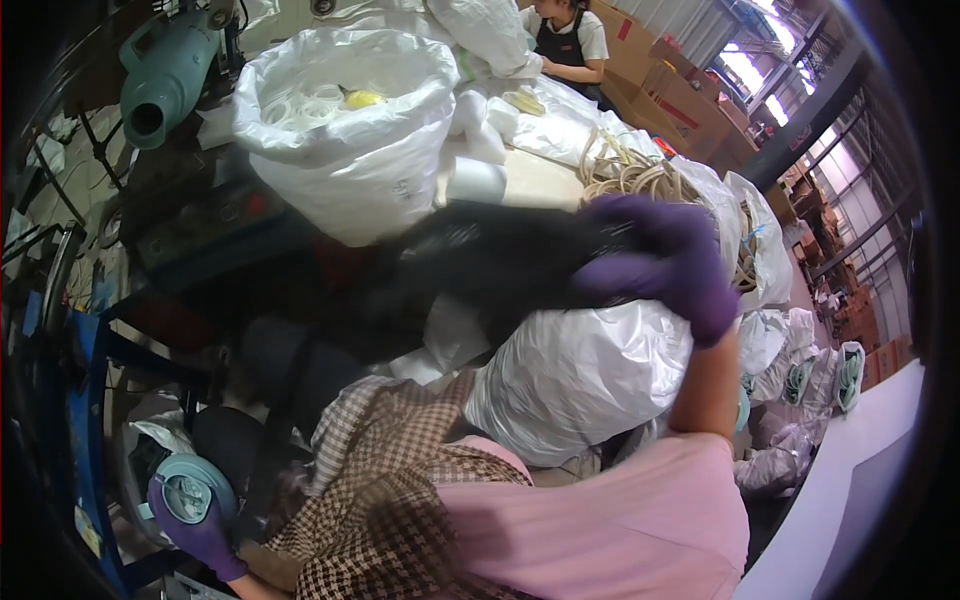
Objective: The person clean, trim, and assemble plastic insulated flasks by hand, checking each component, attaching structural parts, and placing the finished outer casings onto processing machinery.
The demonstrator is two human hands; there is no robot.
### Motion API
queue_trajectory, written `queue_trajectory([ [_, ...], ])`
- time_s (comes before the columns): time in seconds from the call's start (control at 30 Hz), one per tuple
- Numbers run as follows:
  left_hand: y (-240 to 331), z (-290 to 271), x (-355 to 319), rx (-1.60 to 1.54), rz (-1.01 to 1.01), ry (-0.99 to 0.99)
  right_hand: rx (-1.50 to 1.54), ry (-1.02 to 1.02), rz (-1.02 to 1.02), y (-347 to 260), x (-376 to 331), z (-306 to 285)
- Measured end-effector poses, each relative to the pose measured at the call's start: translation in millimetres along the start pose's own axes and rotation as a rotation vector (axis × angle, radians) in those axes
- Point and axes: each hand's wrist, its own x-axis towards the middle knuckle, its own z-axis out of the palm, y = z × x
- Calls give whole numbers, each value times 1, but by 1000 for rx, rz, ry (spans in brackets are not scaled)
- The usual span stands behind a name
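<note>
In a purple glove, my right hand (pixel 665 262) is raised at the right of centre. Its fingers and thumb close round one end of a long black thing (pixel 470 262), which stretches left across the middle; motion blur hides its kind. At the lower left my left hand (pixel 188 525), also purple-gloved, grips a teal round plastic part (pixel 193 490) by its side. That part has a wide rim and an inner ring with something pale inside. Between my hands lie my checked apron (pixel 400 450) and pink sleeve.
A white sack (pixel 345 170) of clear rings, a yellow item on top, stands beyond. Left of it hangs a teal tubular housing (pixel 170 85). A filled white bag (pixel 580 375) sits near my right arm, beige bands (pixel 640 175) behind. A blue frame (pixel 85 400) edges the left; another person (pixel 570 45) sits far back.
</note>
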Motion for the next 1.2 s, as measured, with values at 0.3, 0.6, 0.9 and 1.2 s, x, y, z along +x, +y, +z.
queue_trajectory([
  [0.3,9,9,25,-71,-22,-38,-912,858,334,117,-91,-129],
  [0.6,31,-10,7,51,-32,35,-841,609,-30,134,15,-66],
  [0.9,80,-11,-5,144,-30,161,-761,108,-589,84,391,134],
  [1.2,88,-31,-20,235,-133,240,-924,-373,-167,107,467,174],
])
